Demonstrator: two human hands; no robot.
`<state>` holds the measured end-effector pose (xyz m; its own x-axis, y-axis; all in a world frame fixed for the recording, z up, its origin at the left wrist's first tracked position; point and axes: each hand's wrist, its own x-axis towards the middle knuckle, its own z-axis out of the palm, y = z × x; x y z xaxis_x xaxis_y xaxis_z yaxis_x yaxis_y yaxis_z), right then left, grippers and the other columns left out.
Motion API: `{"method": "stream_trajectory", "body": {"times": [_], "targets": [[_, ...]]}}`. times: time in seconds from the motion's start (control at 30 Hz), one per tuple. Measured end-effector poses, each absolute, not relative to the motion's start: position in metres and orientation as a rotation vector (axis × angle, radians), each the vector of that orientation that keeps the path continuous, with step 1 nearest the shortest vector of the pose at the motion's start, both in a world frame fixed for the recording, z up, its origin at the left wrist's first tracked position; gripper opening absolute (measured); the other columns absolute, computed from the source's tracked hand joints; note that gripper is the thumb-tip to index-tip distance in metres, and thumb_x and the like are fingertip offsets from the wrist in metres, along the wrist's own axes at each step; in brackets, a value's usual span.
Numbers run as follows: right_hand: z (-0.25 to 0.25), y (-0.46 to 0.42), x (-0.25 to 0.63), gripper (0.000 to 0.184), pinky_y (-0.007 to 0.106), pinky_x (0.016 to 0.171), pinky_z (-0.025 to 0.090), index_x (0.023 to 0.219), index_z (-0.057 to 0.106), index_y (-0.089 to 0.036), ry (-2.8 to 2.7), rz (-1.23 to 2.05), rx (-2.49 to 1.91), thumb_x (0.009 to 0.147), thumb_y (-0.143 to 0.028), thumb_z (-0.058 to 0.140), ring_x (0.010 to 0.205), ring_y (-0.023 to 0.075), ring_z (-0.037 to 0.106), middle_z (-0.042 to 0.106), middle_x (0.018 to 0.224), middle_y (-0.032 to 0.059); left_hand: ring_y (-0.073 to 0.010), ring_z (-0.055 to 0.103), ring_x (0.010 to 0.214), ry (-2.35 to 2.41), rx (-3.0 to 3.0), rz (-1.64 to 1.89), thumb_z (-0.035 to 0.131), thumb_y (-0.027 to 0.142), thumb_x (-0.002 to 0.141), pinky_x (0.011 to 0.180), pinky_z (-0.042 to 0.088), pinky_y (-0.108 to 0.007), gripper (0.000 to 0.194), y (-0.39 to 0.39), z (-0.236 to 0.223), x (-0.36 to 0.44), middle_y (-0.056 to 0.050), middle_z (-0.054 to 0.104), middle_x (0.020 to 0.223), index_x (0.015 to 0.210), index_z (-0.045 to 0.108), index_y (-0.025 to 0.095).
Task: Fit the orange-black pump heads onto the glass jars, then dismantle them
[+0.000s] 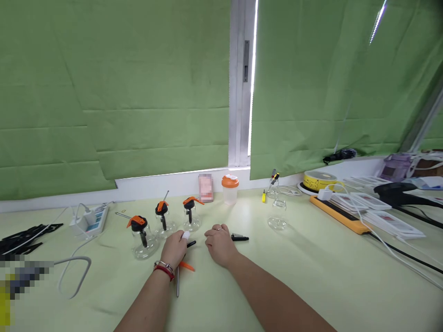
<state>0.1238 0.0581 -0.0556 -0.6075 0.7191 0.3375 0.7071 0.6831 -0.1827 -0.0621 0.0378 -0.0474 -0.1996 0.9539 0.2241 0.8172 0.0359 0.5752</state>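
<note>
The left hand, in front of and left of the orange-lidded cup, seems curled around a top piece, apparently sorting loose parts, which calls for a steady grip. The right hand, before the cup, bends its fingers tablewards; its hold I cannot tell. Left of the cup, three glass jars contain dark stems; right, an uncapped jar looks empty.

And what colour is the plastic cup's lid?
The lid is orange with some white, in the head view.

Lighting bright. Window gap overexposed. Light streak on right blind. Soft shadows on table. Lower-left corner pixelated. Edges stretched.
</note>
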Motion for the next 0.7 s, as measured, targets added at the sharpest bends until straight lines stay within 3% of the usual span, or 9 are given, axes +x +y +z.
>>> {"method": "stream_trajectory", "body": {"times": [0.23, 0.33, 0.43, 0.57, 0.7], "targets": [[-0.050, 0.052, 0.137, 0.017, 0.039, 0.091, 0.022, 0.069, 0.070, -0.019, -2.434, 0.113, -1.074, 0.074, -0.014, 0.054, 0.108, 0.0231, 0.045, 0.064, 0.116, 0.0021, -0.0172, 0.047, 0.057, 1.989, 1.789, 0.954, 0.039, 0.029, 0.080, 0.053, 0.027, -0.025, 0.025, 0.034, -0.046, -0.056, 0.000, 0.050, 0.056, 0.058, 0.045, 0.020], [-0.044, 0.045, 0.135, 0.018, 0.038, 0.092, 0.025, 0.086, 0.070, -0.020, -2.292, 0.168, -1.055, 0.079, -0.020, 0.054, 0.106, 0.0228, 0.047, 0.064, 0.114, 0.0041, -0.0176, 0.047, 0.059, 1.892, 1.782, 0.996, 0.040, 0.032, 0.079, 0.055, 0.030, -0.025, 0.024, 0.032, -0.045, -0.049, 0.000, 0.052, 0.057, 0.059, 0.047, 0.020], [-0.038, 0.035, 0.129, 0.024, 0.030, 0.079, 0.035, 0.098, 0.066, -0.020, -2.252, 0.337, -1.010, 0.085, -0.030, 0.049, 0.089, 0.0190, 0.054, 0.068, 0.096, 0.0052, -0.0180, 0.049, 0.062, 1.753, 1.770, 1.042, 0.042, 0.036, 0.078, 0.058, 0.034, -0.026, 0.027, 0.029, -0.044, -0.039, 0.000, 0.054, 0.060, 0.058, 0.049, 0.019], [-0.034, 0.024, 0.124, 0.022, 0.023, 0.055, 0.032, 0.077, 0.065, -0.019, -2.306, 0.682, -1.066, 0.085, -0.026, 0.046, 0.061, 0.0130, 0.050, 0.062, 0.068, 0.0015, -0.0171, 0.051, 0.059, 1.607, 1.678, 1.079, 0.039, 0.044, 0.081, 0.055, 0.038, -0.025, 0.033, 0.022, -0.040, -0.026, 0.000, 0.054, 0.059, 0.063, 0.052, 0.019], [-0.031, 0.026, 0.132, 0.023, 0.021, 0.051, 0.030, 0.066, 0.061, -0.018, -2.094, 0.811, -1.081, 0.083, -0.025, 0.046, 0.055, 0.0112, 0.043, 0.054, 0.061, -0.0003, -0.0177, 0.057, 0.069, 1.438, 1.412, 1.194, 0.034, 0.050, 0.083, 0.059, 0.043, -0.026, 0.040, 0.016, -0.031, -0.023, -0.004, 0.061, 0.075, 0.080, 0.056, 0.016]]}}
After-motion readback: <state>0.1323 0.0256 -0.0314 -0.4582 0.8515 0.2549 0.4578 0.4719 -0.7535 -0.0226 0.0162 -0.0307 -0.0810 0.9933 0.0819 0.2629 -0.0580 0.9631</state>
